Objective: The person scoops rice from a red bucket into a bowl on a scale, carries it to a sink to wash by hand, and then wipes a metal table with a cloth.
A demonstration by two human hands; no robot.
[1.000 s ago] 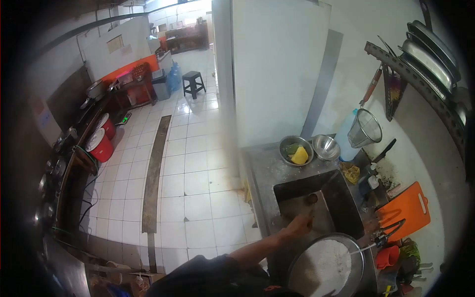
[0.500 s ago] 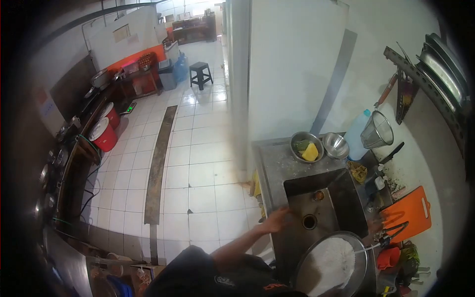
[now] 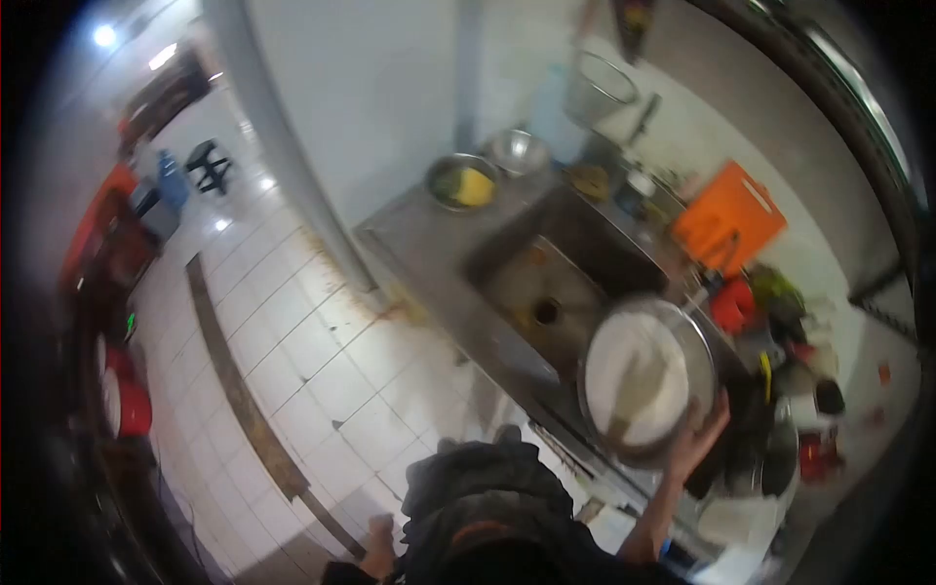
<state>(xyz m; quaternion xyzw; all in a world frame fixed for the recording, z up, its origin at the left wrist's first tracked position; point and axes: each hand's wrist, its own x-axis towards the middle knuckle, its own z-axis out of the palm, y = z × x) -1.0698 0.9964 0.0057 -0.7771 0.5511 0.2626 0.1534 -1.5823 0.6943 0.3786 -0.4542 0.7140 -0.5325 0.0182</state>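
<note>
A large round metal bowl (image 3: 704, 336) stands at the near right side of the sink, with a white mass (image 3: 639, 366) in it that looks like rice and a greyish, watery-looking patch. My right hand (image 3: 697, 434) grips the bowl's near right rim, thumb toward the inside and fingers along the outer wall. Low by my body, over the tiled floor, is my left hand (image 3: 379, 538); it is blurred, its fingers cannot be made out, and no object shows in it. The metal sink (image 3: 546, 268) has a dark drain hole in its floor.
Behind the sink stand a bowl with a yellow sponge (image 3: 475, 187), a small steel bowl (image 3: 519, 151) and a wire strainer (image 3: 600, 90). An orange cutting board (image 3: 731, 216) leans on the wall near a red container (image 3: 733, 304). A black stool (image 3: 208, 166) stands far off.
The view has turned, shifting the sink left and up in the picture. My left hand has drawn back from the sink edge to my side. My right hand has appeared on the bowl's rim.
</note>
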